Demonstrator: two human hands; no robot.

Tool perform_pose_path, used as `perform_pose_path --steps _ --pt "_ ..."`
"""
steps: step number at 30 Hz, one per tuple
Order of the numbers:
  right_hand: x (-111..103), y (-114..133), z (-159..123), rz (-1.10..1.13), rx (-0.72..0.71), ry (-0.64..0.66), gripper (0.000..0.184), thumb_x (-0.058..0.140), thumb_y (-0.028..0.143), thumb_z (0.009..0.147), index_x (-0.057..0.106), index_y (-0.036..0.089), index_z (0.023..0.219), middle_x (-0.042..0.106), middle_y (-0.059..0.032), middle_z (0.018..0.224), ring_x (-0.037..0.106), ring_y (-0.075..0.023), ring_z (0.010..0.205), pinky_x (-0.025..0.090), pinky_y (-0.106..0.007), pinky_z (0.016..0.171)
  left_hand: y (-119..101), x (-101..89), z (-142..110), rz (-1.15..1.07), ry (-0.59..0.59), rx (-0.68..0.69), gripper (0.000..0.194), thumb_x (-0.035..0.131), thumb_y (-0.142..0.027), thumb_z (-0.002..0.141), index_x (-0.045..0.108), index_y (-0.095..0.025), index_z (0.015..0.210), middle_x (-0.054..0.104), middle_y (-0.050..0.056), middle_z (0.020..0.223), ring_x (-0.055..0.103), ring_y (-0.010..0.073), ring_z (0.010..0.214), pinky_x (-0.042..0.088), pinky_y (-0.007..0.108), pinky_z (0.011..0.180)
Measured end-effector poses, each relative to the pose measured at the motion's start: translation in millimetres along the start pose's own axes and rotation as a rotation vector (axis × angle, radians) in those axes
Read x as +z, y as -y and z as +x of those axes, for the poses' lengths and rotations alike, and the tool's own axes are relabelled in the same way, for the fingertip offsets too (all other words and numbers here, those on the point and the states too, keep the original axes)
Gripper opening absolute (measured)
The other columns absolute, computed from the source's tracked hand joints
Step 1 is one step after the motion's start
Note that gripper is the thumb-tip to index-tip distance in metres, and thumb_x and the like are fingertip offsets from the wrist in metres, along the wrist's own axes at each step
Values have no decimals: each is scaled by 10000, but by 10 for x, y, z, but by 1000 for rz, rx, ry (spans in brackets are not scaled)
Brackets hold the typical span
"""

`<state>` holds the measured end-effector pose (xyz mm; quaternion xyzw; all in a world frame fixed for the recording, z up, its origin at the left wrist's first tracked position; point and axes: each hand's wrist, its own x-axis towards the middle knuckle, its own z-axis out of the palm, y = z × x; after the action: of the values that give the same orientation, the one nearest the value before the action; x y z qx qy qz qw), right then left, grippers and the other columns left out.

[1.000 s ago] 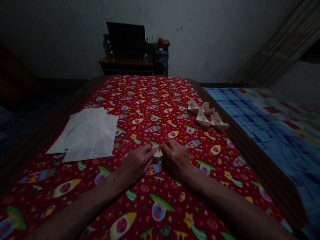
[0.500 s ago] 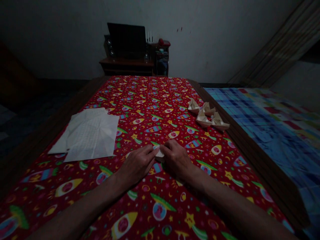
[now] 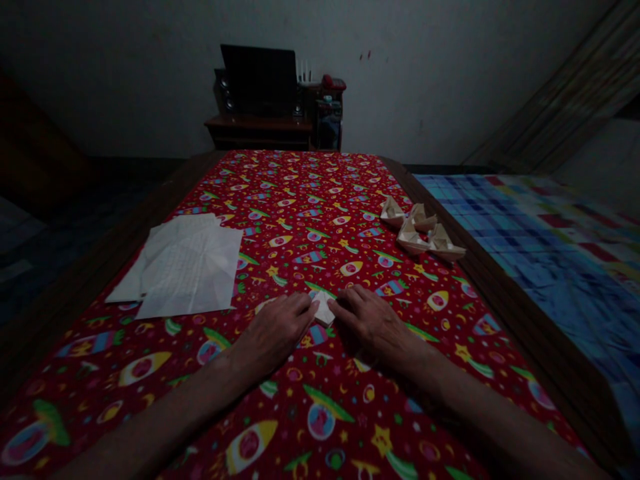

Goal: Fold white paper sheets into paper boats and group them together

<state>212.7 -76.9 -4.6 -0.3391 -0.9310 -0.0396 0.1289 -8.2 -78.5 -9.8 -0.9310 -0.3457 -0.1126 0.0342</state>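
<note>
A small folded piece of white paper (image 3: 325, 311) lies flat on the red patterned tablecloth (image 3: 300, 240), between my two hands. My left hand (image 3: 283, 325) grips its left edge, the thumb on top and the other fingers curled. On the opposite edge rests the thumb of my right hand (image 3: 369, 321), its fingers bent and pressing down. The paper's underside and the fingertips beneath are hidden.
To the left lies a pile of white paper sheets (image 3: 193, 273). Several folded paper boats (image 3: 423, 232) stand together near the table's right edge. Beyond the table are a dark monitor (image 3: 260, 80) on a wooden desk (image 3: 260, 123) and a checked blue bedspread (image 3: 505, 227).
My right hand has shifted slightly right and its fingers have loosened, so more of the folded paper shows. The whole view has swung a little to the left.
</note>
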Motion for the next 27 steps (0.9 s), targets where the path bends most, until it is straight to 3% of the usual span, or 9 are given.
perform_pose_path --steps 3,6,12,21,27 --pt "114 -45 -41 127 36 -120 191 455 202 915 611 158 1015 563 -76 888 470 -162 783 407 -278 661 -30 5 -20 -89 -42 -62 196 398 -203 937 562 -161 1035 577 47 887 542 179 794 449 304 677" --pt "202 -78 -47 334 180 -221 201 463 246 916 641 175 856 547 -36 786 479 -121 677 374 -225 567 -53 30 -8 -273 -121 -177 135 460 -202 914 587 -170 882 575 27 857 559 151 779 450 275 691" --pt "104 -62 16 587 309 -197 195 537 280 883 649 175 762 558 -23 723 502 -108 623 363 -212 536 -40 74 31 -502 -192 -335 106 527 -195 872 593 -173 793 560 13 804 564 124 736 450 234 669" --pt "114 -7 48 528 416 -199 208 546 278 875 599 167 707 530 -15 708 477 -109 614 339 -219 539 -59 59 76 -470 -145 -419 188 486 -258 899 589 -171 767 556 14 795 557 131 731 439 246 678" --pt "105 51 78 322 423 -147 195 506 231 878 534 166 697 497 -24 719 435 -124 628 307 -243 561 -65 58 96 -297 -99 -423 218 440 -285 917 528 -173 752 524 13 798 531 134 708 413 248 645"
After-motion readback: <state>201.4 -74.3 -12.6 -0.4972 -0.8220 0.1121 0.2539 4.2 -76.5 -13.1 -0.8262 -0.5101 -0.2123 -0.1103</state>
